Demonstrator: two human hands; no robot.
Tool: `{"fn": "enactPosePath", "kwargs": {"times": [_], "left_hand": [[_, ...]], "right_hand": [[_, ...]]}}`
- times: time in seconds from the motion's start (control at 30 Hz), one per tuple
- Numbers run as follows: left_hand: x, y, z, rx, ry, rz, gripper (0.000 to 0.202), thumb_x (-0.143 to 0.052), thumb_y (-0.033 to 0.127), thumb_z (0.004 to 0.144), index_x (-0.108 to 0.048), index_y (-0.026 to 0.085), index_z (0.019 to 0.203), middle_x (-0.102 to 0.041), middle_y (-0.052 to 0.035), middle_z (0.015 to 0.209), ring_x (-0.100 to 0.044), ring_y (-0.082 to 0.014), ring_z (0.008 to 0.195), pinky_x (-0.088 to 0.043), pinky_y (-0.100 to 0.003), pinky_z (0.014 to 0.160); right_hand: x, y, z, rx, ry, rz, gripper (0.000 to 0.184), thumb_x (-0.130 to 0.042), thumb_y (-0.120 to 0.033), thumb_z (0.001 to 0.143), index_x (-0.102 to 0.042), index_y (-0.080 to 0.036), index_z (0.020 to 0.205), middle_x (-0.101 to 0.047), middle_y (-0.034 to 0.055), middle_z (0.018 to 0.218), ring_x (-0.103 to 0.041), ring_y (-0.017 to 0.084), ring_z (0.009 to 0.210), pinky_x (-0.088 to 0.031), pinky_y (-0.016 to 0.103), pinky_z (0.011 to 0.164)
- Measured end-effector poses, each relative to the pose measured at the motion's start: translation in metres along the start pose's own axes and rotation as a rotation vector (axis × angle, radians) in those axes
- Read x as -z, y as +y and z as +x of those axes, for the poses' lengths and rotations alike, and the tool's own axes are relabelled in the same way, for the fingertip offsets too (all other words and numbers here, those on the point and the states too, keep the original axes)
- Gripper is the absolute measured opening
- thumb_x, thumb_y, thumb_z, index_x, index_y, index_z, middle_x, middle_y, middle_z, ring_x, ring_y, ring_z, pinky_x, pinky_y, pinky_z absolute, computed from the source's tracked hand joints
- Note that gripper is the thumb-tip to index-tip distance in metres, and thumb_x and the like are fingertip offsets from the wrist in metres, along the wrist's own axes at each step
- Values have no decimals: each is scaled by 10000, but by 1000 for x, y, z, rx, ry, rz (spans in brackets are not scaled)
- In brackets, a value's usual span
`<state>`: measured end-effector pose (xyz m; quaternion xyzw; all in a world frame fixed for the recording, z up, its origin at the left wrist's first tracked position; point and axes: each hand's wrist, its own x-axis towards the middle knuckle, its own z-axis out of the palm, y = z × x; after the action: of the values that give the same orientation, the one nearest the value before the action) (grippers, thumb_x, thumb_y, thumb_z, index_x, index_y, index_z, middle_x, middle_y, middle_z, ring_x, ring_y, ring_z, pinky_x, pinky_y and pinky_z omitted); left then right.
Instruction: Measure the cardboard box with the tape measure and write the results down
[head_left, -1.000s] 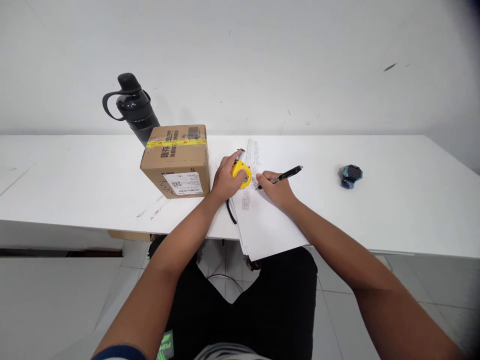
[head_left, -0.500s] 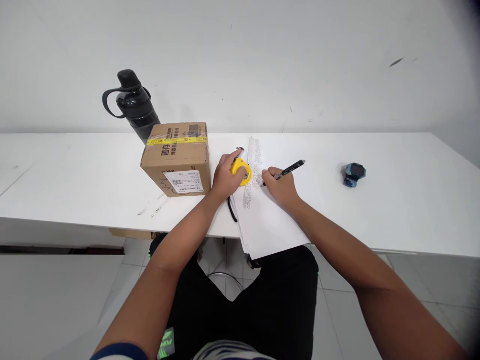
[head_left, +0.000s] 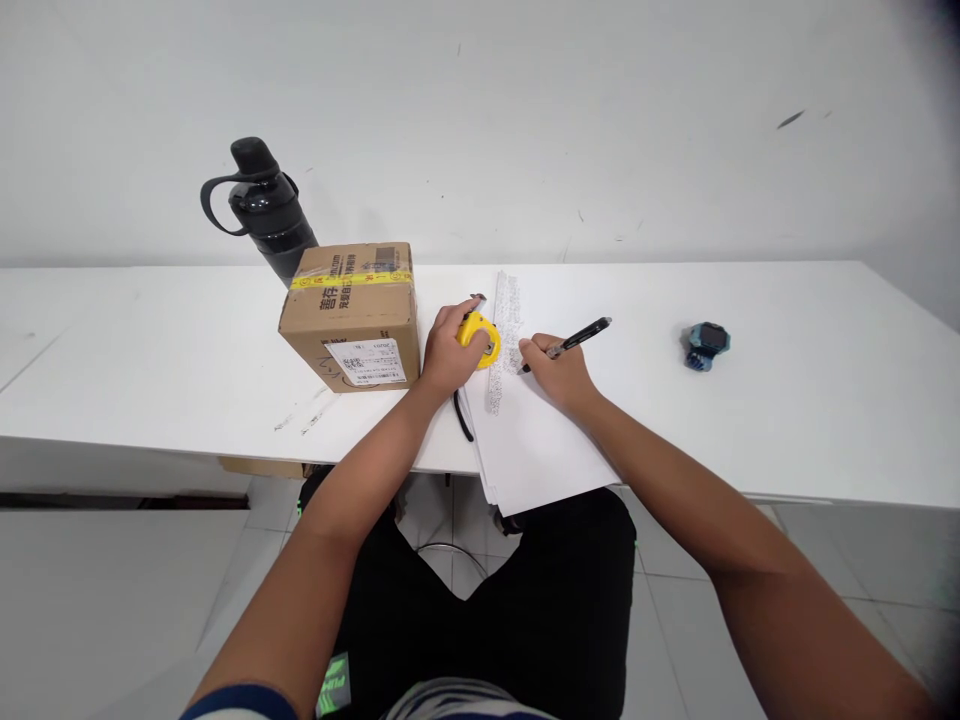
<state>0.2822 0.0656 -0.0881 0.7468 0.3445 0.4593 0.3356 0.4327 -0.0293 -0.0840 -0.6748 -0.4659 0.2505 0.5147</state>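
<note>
My left hand (head_left: 451, 350) is closed around a yellow tape measure (head_left: 486, 342), which rests at the left side of the paper sheets (head_left: 544, 450). A black strap (head_left: 463, 417) hangs out below that hand. My right hand (head_left: 559, 368) grips a black pen (head_left: 579, 338), its tip down at the paper and its back end pointing up to the right. Dense small handwriting covers the sheet's upper left part, between my two hands. The lower part of the top sheet is blank and reaches past the table's front edge.
Left of my left hand stands a taped cardboard box (head_left: 351, 320) with a white label. Behind it is a black bottle (head_left: 271, 212) with a loop handle. A blue watch (head_left: 706, 346) lies on the white table (head_left: 810, 400) to the right. A wall rises behind.
The pen tip and my right hand have shifted very slightly left. The whole view has moved a little; the tape measure is still under my left hand.
</note>
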Motion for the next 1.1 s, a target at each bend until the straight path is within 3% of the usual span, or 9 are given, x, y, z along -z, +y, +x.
{"fn": "enactPosePath", "kwargs": {"times": [0.6, 1.1], "left_hand": [[1, 7, -2, -64, 0, 6, 328, -551, 150, 789, -618, 231, 1099, -536, -85, 1239, -560, -208, 1208, -422, -362, 1093], [0, 6, -2, -57, -25, 43, 327, -546, 159, 802, -607, 232, 1115, -585, -73, 1211, -586, -195, 1169, -460, -337, 1043]], "right_hand": [[0, -1, -1, 2, 29, 9, 376, -567, -357, 822, -421, -227, 502, -426, -38, 501, -404, 129, 539, -341, 288, 551], [-1, 4, 0, 14, 9, -11, 366, -574, -388, 833, -456, -224, 527, -472, -29, 521, -431, 135, 552, -352, 290, 558]]}}
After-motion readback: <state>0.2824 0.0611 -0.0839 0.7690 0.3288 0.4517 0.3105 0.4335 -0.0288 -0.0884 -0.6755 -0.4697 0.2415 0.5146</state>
